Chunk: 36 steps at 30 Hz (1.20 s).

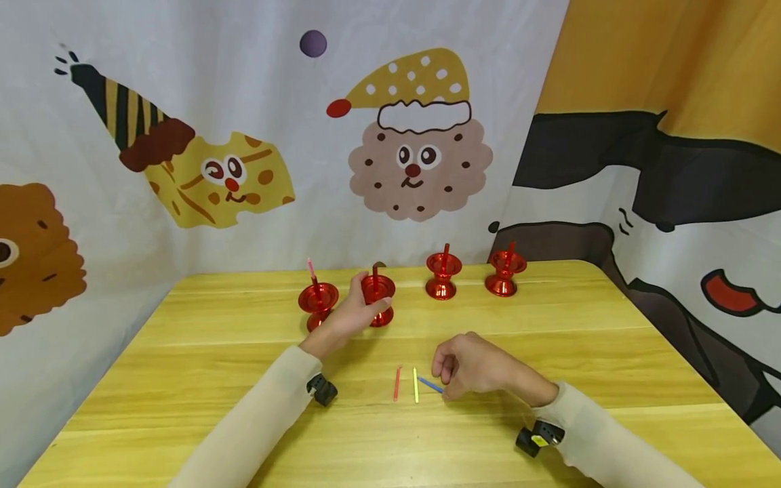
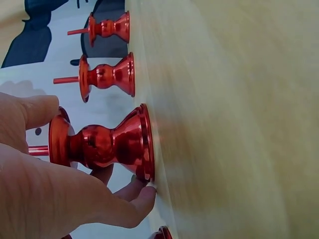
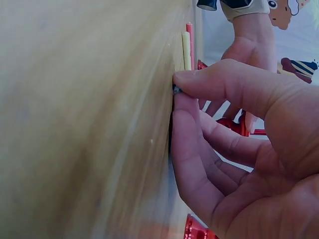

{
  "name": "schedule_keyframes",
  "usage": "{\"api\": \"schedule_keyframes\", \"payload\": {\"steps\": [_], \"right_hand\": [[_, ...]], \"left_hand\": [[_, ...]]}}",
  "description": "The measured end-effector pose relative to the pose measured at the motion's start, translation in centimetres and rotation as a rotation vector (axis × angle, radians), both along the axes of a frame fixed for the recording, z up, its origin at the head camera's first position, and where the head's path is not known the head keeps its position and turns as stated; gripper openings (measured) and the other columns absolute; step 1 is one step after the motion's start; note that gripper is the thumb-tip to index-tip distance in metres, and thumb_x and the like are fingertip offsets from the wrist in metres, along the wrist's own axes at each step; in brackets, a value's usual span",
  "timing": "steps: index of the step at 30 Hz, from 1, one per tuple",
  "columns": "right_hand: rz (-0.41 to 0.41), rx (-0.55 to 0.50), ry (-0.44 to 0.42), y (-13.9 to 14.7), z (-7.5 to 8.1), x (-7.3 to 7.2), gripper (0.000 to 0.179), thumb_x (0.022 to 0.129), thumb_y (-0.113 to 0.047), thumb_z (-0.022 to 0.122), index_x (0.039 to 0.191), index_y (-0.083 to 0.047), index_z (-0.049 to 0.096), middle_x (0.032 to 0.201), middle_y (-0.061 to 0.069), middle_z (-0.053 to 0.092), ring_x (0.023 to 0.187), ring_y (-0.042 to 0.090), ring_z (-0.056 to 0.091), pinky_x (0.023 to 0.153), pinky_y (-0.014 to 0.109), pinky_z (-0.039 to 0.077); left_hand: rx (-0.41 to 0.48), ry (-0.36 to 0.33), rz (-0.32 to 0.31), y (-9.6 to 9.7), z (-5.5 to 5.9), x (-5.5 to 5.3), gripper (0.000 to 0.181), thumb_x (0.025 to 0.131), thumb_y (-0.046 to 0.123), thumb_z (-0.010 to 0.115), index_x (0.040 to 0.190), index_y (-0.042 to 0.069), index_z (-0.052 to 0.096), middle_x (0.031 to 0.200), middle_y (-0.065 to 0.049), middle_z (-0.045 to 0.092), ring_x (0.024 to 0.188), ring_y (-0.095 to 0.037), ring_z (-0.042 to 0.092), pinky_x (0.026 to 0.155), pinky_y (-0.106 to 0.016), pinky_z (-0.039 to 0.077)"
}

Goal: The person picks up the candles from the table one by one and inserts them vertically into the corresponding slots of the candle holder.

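Observation:
My left hand (image 1: 350,313) holds a shiny red candle holder (image 1: 379,290) that stands upright on the table. In the left wrist view the thumb lies at the upper cup of this holder (image 2: 132,139) and the fingers reach round to its base. My right hand (image 1: 482,364) is low over the table and pinches one end of a thin blue candle (image 1: 430,385); in the right wrist view the fingertips hide most of that candle. Beside it lie a yellow candle (image 1: 416,386) and a red candle (image 1: 397,384), apart from the hand.
Left of the held one, another red holder (image 1: 318,298) carries a pink candle (image 1: 310,267) on its stem. Two more red holders, one nearer the middle (image 1: 441,278) and one farther right (image 1: 503,274), stand along the table's back edge. A printed curtain (image 1: 317,169) hangs behind.

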State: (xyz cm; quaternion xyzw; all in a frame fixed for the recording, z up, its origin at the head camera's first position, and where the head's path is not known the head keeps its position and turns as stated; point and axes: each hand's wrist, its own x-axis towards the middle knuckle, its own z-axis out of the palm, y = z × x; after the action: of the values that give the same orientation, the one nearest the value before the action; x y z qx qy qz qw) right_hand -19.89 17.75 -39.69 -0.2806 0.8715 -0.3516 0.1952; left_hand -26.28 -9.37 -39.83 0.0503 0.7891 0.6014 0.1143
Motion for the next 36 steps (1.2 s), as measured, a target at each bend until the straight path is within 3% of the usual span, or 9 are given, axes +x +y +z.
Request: {"api": "schedule_keyframes", "payload": {"steps": [5,17,30,36], "right_hand": [[0.003,0.031,0.047,-0.2,0.0,0.2,0.031,0.071,0.009,0.088,0.089,-0.011,0.074,0.077,-0.006,0.068,0.072,0.011,0.064,0.066,0.026,0.054],[0.024,-0.026,0.028,0.6,-0.4,-0.7,0.025,0.074,0.008,0.086,0.089,-0.011,0.079,0.078,-0.007,0.071,0.073,0.011,0.066,0.068,0.026,0.055],[-0.061,-0.146,0.035,0.5,0.1,-1.6,0.015,0.079,0.005,0.077,0.090,-0.003,0.080,0.080,0.000,0.074,0.077,0.017,0.068,0.072,0.027,0.056],[-0.110,-0.179,0.098,-0.5,1.3,-2.8,0.005,0.087,-0.001,0.078,0.093,-0.001,0.079,0.084,0.000,0.076,0.080,0.018,0.068,0.074,0.031,0.057]], "left_hand": [[-0.028,0.006,-0.004,-0.3,-0.1,0.3,0.090,0.111,0.024,0.067,0.174,0.005,0.006,0.173,-0.031,0.029,0.157,-0.048,0.035,0.127,-0.060,0.032],[-0.037,0.020,-0.037,-0.9,-0.1,1.1,0.089,0.111,0.024,0.068,0.174,0.004,0.008,0.170,-0.031,0.034,0.156,-0.047,0.038,0.125,-0.060,0.036],[-0.038,0.020,-0.042,-1.1,-0.2,1.1,0.089,0.111,0.025,0.069,0.175,0.007,0.010,0.167,-0.030,0.041,0.154,-0.046,0.043,0.125,-0.059,0.037],[-0.049,0.025,-0.041,-1.0,-0.3,1.0,0.089,0.110,0.025,0.070,0.175,0.007,0.011,0.169,-0.030,0.038,0.155,-0.046,0.041,0.125,-0.061,0.036]]}}
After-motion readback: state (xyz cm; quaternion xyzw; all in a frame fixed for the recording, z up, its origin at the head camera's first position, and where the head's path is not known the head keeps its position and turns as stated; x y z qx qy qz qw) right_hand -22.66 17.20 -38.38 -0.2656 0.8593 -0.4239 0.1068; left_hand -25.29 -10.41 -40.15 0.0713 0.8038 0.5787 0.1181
